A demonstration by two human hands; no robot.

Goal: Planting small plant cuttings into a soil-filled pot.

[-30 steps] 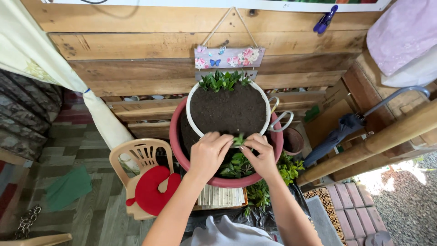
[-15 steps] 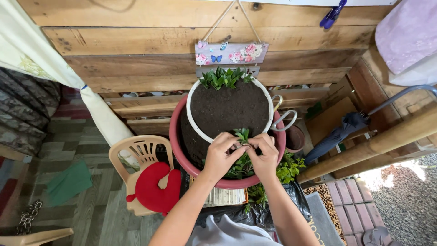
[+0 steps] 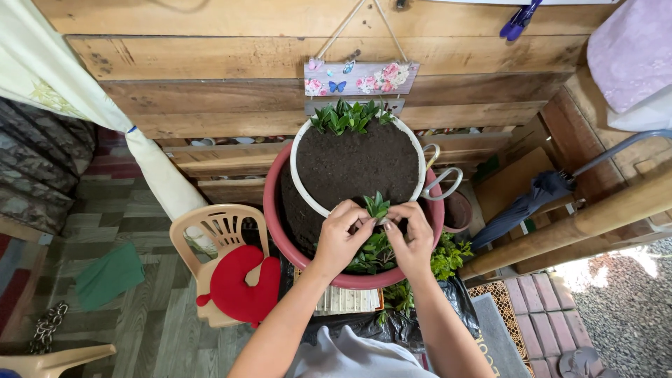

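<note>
A white pot (image 3: pixel 301 187) full of dark soil (image 3: pixel 357 164) sits inside a larger red basin (image 3: pixel 276 231). A row of small green plants (image 3: pixel 348 116) stands in the soil at the pot's far rim. At the near rim, my left hand (image 3: pixel 343 234) and my right hand (image 3: pixel 413 238) press together around a small green seedling (image 3: pixel 376 206), fingers pinched at its base in the soil. More leafy green plants (image 3: pixel 374 255) lie below my hands in the basin.
A beige plastic chair (image 3: pixel 210 231) with a red cushion (image 3: pixel 238 283) stands at left. Scissors (image 3: pixel 441 178) rest on the pot's right edge. Wooden plank wall with a floral hanging sign (image 3: pixel 360 77) behind. A folded umbrella (image 3: pixel 532 196), a wooden pole (image 3: pixel 595 217) and black bag (image 3: pixel 455 308) are at right.
Both hands have shifted slightly up to the near rim of the white pot, and the seedling now stands upright between the fingertips.
</note>
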